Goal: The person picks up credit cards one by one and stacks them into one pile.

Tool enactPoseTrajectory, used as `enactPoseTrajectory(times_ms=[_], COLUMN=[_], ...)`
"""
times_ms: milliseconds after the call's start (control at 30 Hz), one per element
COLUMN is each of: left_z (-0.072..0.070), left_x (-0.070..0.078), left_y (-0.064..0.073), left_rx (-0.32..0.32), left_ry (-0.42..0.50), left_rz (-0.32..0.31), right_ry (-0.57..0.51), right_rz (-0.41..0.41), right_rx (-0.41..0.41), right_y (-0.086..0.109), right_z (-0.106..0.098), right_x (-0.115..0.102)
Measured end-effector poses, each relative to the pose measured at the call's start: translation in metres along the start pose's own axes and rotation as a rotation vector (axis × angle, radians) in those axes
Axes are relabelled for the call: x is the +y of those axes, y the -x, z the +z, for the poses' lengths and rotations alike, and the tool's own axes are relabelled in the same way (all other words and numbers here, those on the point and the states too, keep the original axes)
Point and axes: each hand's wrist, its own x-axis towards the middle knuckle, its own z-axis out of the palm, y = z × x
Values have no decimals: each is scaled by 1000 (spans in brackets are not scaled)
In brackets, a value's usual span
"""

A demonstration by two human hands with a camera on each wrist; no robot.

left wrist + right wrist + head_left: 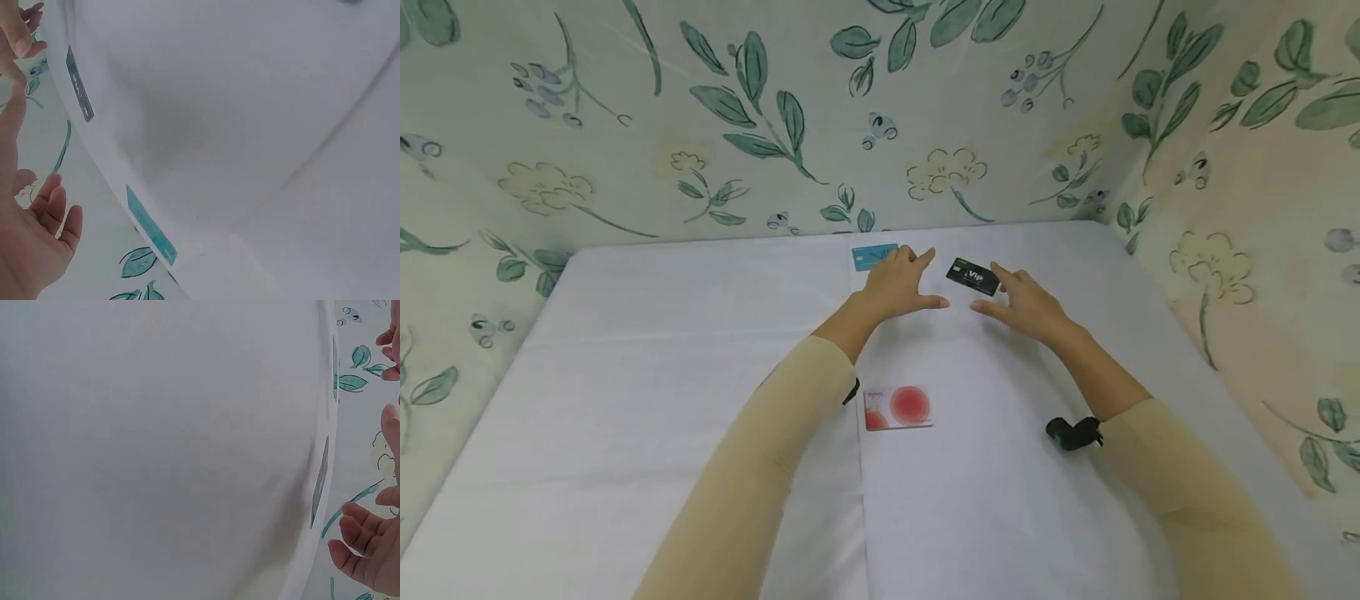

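My left hand (898, 286) hovers over the far part of the table, thumb and index finger spread, holding nothing. It overlaps the right end of a blue card (871, 256) in the head view. Beside it, a black card marked "Vip" (973, 276) lies tilted on the cloth. My right hand (1026, 307) is held over that card's right end with loosely bent fingers and nothing in them. Both wrist views show the hands raised off the surface, the left hand (37, 237) and the right hand (369, 544) apart from the cards. Closer to me lies a white card with red circles (898, 407).
A white cloth (700, 400) covers the table, with a fold line running front to back near the middle. Walls with a leaf pattern (760, 125) stand behind and to the right. A black wrist device (1073, 433) sits at my right cuff.
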Motion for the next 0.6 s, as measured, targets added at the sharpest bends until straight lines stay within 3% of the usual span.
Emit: enactPoseTrajectory(times_ms=[300, 467, 600], left_z=[25, 39, 44], left_x=[8, 18, 24], left_y=[-25, -29, -27], left_rx=[-122, -217, -236], left_ry=[-34, -31, -34], left_rz=[-109, -135, -149], right_ry=[53, 20, 31], right_rz=[49, 67, 44], right_rx=[-94, -147, -144], right_y=[-11, -16, -22], right_z=[5, 6, 12], right_x=[8, 13, 18])
